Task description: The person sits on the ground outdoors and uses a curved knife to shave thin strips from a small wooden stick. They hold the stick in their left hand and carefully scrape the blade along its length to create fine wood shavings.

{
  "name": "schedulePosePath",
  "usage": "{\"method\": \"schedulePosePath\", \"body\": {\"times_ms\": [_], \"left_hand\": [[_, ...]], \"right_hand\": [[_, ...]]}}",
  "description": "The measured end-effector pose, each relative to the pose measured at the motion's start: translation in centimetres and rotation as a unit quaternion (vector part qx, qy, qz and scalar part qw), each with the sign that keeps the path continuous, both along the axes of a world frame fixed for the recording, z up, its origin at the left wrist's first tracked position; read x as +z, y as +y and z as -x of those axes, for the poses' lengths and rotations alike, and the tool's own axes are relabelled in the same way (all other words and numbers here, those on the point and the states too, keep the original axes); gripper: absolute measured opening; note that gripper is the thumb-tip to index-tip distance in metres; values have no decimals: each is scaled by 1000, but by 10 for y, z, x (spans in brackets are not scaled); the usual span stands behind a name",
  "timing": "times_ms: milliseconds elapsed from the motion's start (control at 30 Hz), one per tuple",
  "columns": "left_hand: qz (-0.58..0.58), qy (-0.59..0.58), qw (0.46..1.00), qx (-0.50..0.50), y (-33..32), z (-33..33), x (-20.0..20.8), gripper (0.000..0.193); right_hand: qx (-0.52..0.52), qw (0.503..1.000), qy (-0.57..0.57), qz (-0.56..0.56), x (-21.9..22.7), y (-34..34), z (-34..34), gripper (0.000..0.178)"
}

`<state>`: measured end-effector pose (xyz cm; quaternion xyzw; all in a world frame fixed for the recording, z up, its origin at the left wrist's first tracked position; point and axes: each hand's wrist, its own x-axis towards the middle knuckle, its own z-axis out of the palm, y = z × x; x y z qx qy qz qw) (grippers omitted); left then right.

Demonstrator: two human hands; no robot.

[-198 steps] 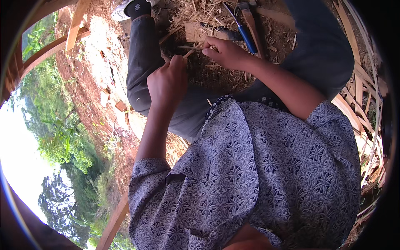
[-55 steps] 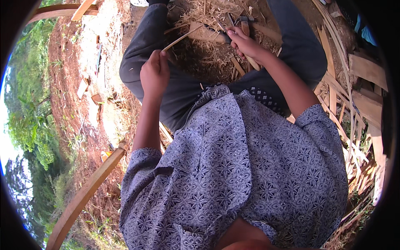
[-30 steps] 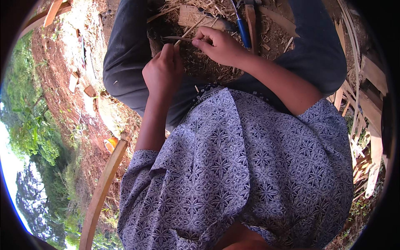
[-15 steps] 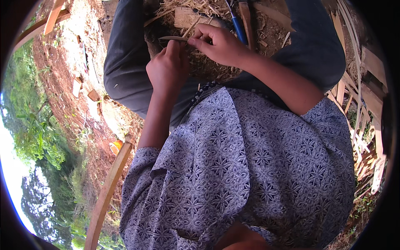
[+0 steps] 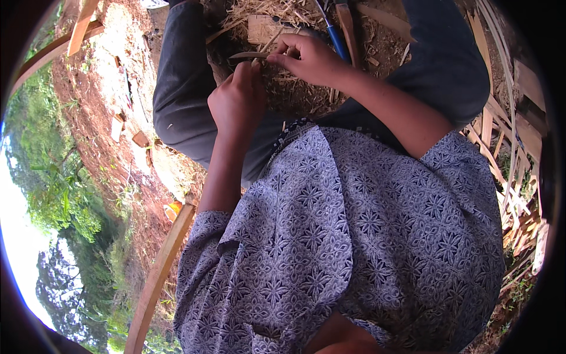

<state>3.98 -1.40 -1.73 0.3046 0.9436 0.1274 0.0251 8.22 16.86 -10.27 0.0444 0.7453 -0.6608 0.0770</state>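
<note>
My left hand (image 5: pixel 237 99) is closed, thumb side up, around a thin wooden strip (image 5: pixel 270 42) whose free end rises between my hands. My right hand (image 5: pixel 309 60) is closed in a pinch on a small knife; its handle is hidden by the fingers. The narrow knife blade (image 5: pixel 247 55) points left and lies just above my left thumb, against the strip. Beyond them, a flat wood block (image 5: pixel 263 28) rests among pale shavings (image 5: pixel 283 10).
A blue-handled tool (image 5: pixel 337 41) with a thin metal shaft lies beside a brown wooden piece (image 5: pixel 348 32). My bent legs (image 5: pixel 183 88) frame the ground. Split wood strips (image 5: pixel 522 200) pile up at right. A curved wooden beam (image 5: pixel 156 277) stands at left, near an orange object (image 5: pixel 173 210).
The whole view has shifted slightly. My hands keep nearly the same grip and place, with the blade still at the strip; the left hand sits a little lower beneath the blade.
</note>
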Motion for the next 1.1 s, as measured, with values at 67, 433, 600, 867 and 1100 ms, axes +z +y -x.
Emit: {"method": "schedulePosePath", "body": {"times_ms": [67,433,600,867,1100], "left_hand": [[-8,-1,1000,-4,0,2,2,22],[-184,27,982,-36,19,24,8,7],[-209,10,978,-17,26,24,0,8],[-196,10,979,-54,29,19,-1,10],[-197,3,980,-30,28,17,0,11]], "right_hand": [[-3,1000,-6,5,1,1,0,27],[-29,992,-107,51,10,19,5,35],[-28,994,-93,47,15,22,6,26],[-63,990,-103,-77,-44,27,-7,28],[0,997,-78,25,4,29,1,25]]}}
